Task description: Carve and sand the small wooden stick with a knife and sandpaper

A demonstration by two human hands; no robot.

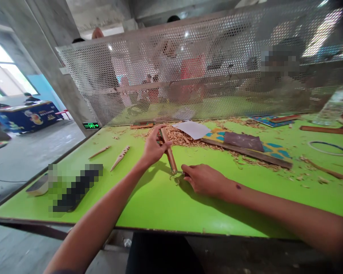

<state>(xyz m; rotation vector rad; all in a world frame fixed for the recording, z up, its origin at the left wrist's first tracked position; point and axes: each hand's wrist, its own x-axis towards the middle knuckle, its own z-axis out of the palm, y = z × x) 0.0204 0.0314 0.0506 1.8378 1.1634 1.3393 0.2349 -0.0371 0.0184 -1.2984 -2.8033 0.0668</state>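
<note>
My left hand [156,147] is closed round the upper part of a narrow wooden stick [170,158], which slants down toward me over the green table. Pale curls of shaved wood cling to the stick's lower end. My right hand [201,179] is closed on the handle of a small carving knife [183,173]. The knife's thin blade meets the stick near its lower end; most of the handle is hidden in my fingers. Left of my left hand lie a carved, notched wooden piece [120,158] and a thinner pointed one [100,152].
Wood shavings [180,139] are heaped behind my hands, partly under a white paper [193,129]. A wooden board [248,152] bears a brown sheet [242,141]. A perforated metal screen [148,87] borders the table's far side. A blurred-out dark object [80,188] lies front left.
</note>
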